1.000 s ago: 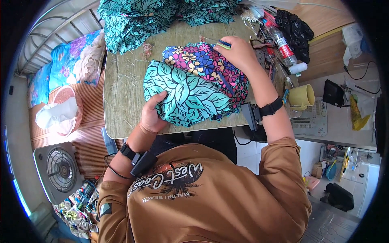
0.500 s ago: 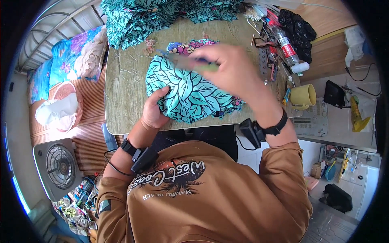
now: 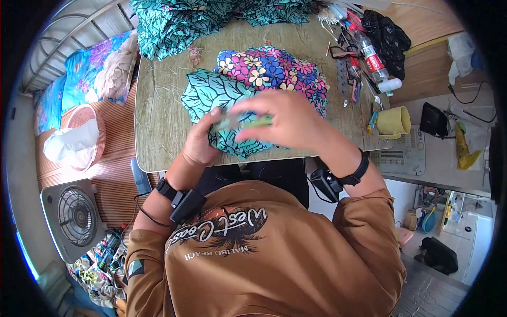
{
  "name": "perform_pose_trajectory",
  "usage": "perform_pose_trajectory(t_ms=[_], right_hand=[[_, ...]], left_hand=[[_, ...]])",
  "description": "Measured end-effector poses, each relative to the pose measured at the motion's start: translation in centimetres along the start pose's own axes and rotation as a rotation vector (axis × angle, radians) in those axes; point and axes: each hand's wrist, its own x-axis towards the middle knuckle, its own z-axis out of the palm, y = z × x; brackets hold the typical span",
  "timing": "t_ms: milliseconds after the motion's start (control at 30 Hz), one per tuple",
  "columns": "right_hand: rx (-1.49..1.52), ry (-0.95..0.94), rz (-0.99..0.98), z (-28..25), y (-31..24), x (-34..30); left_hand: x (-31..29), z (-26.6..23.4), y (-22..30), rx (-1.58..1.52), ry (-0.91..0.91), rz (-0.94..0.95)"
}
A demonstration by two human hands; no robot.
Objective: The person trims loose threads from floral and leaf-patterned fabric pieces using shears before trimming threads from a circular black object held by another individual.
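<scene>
My left hand [image 3: 200,138] grips the near left edge of a teal leaf-print cloth piece [image 3: 211,92], its thumb on top and the other fingers hidden underneath. Over the cloth, my right hand [image 3: 288,119] is smeared by motion. It is closed on a small green-handled tool [image 3: 262,121] that looks like thread snips, with the blurred tip close to my left thumb. Whether the blades are apart I cannot tell. Beyond the teal piece lies a floral cloth [image 3: 285,68] in pink, blue and cream, partly covered by it and by my right hand.
Stacks of teal cloth pieces [image 3: 177,29] fill the table's far edge. Thread scraps [image 3: 194,54] lie on the wooden table [image 3: 158,132]. Along the right side are eyeglasses [image 3: 343,52], a plastic bottle [image 3: 373,59], a black bag [image 3: 388,37] and a yellow mug [image 3: 393,122].
My right hand has drawn nearer and lower with the snips, toward my left thumb. The teal cloth has shifted and folded nearer, uncovering much more of the floral cloth. My left hand keeps its grip.
</scene>
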Motion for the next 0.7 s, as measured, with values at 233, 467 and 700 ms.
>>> perform_pose_trajectory(t_ms=[233,467,700], right_hand=[[-0.232,0.319,0.186,-2.2,4.6,-2.0],[-0.376,0.283,0.164,-1.6,5.3,-1.9],[-0.403,0.216,0.273,-1.9,4.7,-1.4]], left_hand=[[0.8,1.2,0.0,0.033,0.047,0.041],[0.9,0.9,-0.1,0.017,0.064,0.039],[0.8,0.8,-0.1,-0.007,0.051,0.027]])
